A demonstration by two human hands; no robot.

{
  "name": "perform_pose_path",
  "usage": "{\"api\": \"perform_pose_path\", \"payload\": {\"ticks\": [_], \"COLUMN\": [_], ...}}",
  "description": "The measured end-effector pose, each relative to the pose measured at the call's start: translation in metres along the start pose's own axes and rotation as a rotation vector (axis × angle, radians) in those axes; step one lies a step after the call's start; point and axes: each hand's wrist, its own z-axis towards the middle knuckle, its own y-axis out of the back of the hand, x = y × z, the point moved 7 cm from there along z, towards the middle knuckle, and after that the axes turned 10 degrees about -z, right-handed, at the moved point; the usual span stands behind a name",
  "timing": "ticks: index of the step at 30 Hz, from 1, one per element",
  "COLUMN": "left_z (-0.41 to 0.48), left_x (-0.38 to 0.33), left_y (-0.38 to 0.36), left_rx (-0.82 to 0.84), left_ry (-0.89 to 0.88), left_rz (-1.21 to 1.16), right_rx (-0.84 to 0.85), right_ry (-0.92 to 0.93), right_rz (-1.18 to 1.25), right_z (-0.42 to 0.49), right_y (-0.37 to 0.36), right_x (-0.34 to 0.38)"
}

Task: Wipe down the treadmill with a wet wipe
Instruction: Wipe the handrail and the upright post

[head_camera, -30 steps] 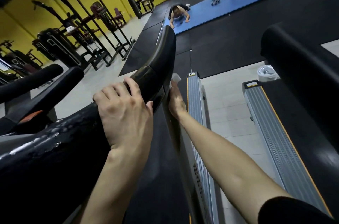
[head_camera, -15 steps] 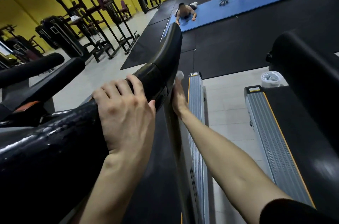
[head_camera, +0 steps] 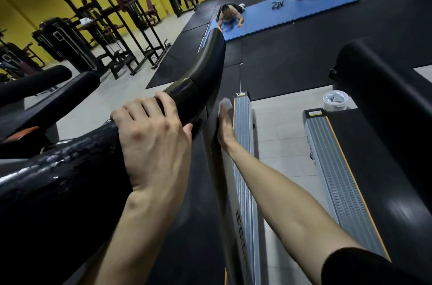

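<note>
My left hand (head_camera: pixel 149 137) grips the treadmill's black handrail (head_camera: pixel 201 81), fingers curled over its top; the rail behind the hand glistens wet. My right hand (head_camera: pixel 225 128) reaches down past the rail with straight fingers, pressing a white wet wipe (head_camera: pixel 225 103) against the treadmill's upright beside the grey ribbed side rail (head_camera: pixel 243 135). Only the wipe's top edge shows above the fingertips. The dark belt lies below, left of the side rail.
A second treadmill with a grey side rail (head_camera: pixel 336 177) and black handrail (head_camera: pixel 383 98) stands to the right. A lined bin (head_camera: pixel 335 100) sits on the tiled floor between. A person lies on a blue mat (head_camera: pixel 292 11) far ahead. Weight machines (head_camera: pixel 98 39) fill the left.
My right hand with the wipe has slid a little farther down and forward along the upright. The left hand keeps its grip on the handrail. The view has tilted slightly.
</note>
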Motion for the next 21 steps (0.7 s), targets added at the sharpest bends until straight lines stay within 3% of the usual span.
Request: {"api": "perform_pose_path", "payload": {"ticks": [3, 8, 12, 15, 18, 21], "left_z": [0.000, 0.001, 0.001, 0.002, 0.002, 0.003], "left_x": [0.000, 0.000, 0.000, -0.001, -0.001, -0.001], "left_y": [-0.001, -0.002, -0.003, -0.004, -0.005, -0.005], "left_rx": [-0.001, -0.009, -0.019, -0.027, -0.025, -0.039], "left_ry": [-0.003, 0.006, 0.001, 0.002, -0.001, -0.016], "left_rz": [0.012, 0.029, 0.049, 0.049, 0.052, 0.052], "right_rx": [0.106, 0.073, 0.049, -0.057, -0.139, -0.143], "right_ry": [0.089, -0.055, 0.057, 0.248, 0.534, 0.662], "right_rz": [0.043, 0.197, -0.041, -0.292, -0.627, -0.853], "right_z": [0.022, -0.144, -0.113, -0.056, -0.072, -0.123], "right_y": [-0.015, -0.002, -0.005, -0.013, -0.029, -0.033], "right_x": [-0.010, -0.061, -0.073, -0.019, 0.034, -0.025]}}
